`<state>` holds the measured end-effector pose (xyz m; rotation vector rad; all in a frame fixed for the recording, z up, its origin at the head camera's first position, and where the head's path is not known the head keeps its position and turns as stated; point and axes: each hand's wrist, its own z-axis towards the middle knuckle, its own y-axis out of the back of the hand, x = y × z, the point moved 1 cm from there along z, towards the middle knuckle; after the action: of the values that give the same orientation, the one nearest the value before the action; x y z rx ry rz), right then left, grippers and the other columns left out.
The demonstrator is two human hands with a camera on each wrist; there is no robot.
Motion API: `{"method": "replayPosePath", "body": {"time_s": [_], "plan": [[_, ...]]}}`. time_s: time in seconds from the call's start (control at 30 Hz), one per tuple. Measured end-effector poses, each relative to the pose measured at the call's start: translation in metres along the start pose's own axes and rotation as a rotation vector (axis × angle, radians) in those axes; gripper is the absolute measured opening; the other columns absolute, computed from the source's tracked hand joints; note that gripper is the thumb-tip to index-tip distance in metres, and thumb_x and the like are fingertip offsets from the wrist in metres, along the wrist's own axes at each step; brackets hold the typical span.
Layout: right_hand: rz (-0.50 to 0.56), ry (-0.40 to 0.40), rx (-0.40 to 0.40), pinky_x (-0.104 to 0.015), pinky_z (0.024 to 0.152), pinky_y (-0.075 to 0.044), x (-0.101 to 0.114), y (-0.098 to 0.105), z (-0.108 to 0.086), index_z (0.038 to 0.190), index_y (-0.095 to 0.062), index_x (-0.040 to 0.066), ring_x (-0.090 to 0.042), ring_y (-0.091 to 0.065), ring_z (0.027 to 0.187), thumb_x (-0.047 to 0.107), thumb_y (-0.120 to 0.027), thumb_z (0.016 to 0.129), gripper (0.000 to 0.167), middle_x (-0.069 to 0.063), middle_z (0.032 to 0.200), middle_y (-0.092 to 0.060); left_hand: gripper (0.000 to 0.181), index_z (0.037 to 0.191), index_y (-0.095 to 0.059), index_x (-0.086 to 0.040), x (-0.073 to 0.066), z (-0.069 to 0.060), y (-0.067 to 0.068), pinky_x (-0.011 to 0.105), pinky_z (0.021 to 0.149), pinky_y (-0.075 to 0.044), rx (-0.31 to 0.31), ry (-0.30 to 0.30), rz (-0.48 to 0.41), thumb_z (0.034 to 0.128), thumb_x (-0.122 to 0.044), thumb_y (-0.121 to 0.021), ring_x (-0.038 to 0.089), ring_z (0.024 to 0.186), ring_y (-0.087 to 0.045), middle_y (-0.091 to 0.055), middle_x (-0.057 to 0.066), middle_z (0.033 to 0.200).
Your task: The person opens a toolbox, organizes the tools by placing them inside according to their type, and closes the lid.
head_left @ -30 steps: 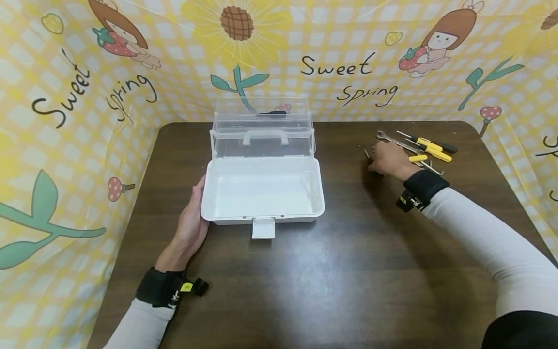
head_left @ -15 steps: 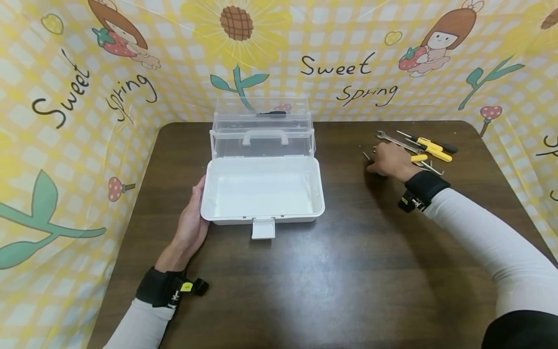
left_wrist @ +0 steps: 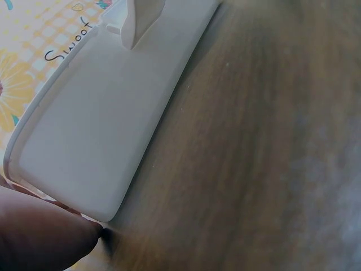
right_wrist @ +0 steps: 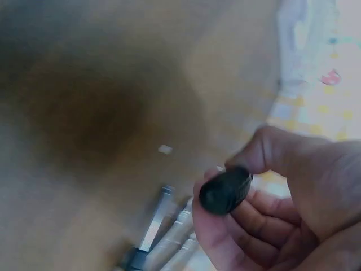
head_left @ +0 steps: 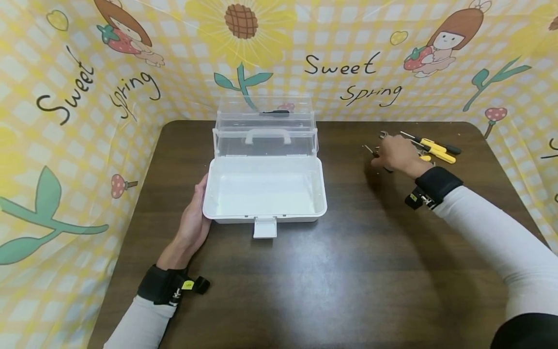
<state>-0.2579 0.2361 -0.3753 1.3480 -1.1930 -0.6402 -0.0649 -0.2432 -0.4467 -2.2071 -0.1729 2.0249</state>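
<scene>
A white toolbox [head_left: 266,219] with a raised transparent lid [head_left: 266,118] stands on the table; its tray shows no contents. My left hand [head_left: 192,225] rests against the box's left side, and in the left wrist view one digit [left_wrist: 45,228] lies at the box's corner. My right hand [head_left: 401,156] pinches a screwdriver between thumb and fingers. The thin metal tip [head_left: 368,149] points to the far left, and the black handle [right_wrist: 225,191] shows end-on in the right wrist view. The middle of the screwdriver is hidden by the hand.
Beside the right hand lie yellow-and-black screwdrivers [head_left: 438,151] and a wrench [head_left: 383,134], partly covered by the hand. The box's white latch flap [head_left: 265,228] hangs at its front. Patterned cloth [head_left: 340,29] walls the table's back and sides.
The right hand has risen slightly and shifted right, with more of the screwdriver's tip and handle end now showing. The left hand and the toolbox stay put; the head view has shifted a little.
</scene>
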Motion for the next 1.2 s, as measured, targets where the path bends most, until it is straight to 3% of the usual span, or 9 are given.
{"method": "replayPosePath", "body": {"time_s": [0.3, 0.73, 0.97, 1.2], "plan": [[-0.013, 0.151, -0.055, -0.027, 0.052, -0.018, 0.022, 0.04, -0.006, 0.054, -0.042, 0.017, -0.011, -0.022, 0.047, 0.012, -0.076, 0.096, 0.054, 0.007, 0.054, -0.025, 0.074, 0.172, -0.006, -0.018, -0.001, 0.001, -0.001, 0.044, 0.133, -0.004, 0.005, 0.006, 0.006, 0.1121, -0.059, -0.023, 0.015, 0.164, -0.004, -0.005, -0.002, 0.179], [-0.094, 0.229, -0.069, -0.029, 0.056, -0.014, 0.053, 0.078, -0.011, 0.057, -0.035, 0.018, -0.013, -0.014, 0.056, 0.007, -0.072, 0.09, 0.051, 0.006, 0.059, -0.019, 0.073, 0.172, -0.006, -0.019, 0.001, 0.0, -0.001, 0.044, 0.133, -0.004, 0.003, 0.009, 0.004, 0.1128, -0.058, -0.022, 0.015, 0.163, -0.004, -0.005, -0.002, 0.179], [-0.127, 0.304, -0.069, -0.028, 0.055, -0.016, 0.07, 0.094, -0.005, 0.059, -0.037, 0.016, -0.013, -0.018, 0.054, -0.001, -0.067, 0.084, 0.043, 0.006, 0.059, -0.022, 0.07, 0.172, -0.006, -0.018, 0.0, 0.0, -0.001, 0.044, 0.133, -0.004, 0.003, 0.01, 0.002, 0.1138, -0.055, -0.021, 0.015, 0.163, -0.004, -0.005, -0.002, 0.179], [-0.193, 0.401, -0.123, -0.03, 0.056, -0.016, 0.091, 0.109, 0.005, 0.06, -0.038, 0.016, -0.015, -0.02, 0.059, -0.002, -0.064, 0.081, 0.038, 0.006, 0.062, -0.023, 0.066, 0.172, -0.008, -0.02, -0.002, 0.0, -0.001, 0.043, 0.133, -0.007, -0.002, 0.018, 0.013, 0.1149, -0.052, -0.019, 0.015, 0.163, -0.006, -0.007, -0.003, 0.179]]}}
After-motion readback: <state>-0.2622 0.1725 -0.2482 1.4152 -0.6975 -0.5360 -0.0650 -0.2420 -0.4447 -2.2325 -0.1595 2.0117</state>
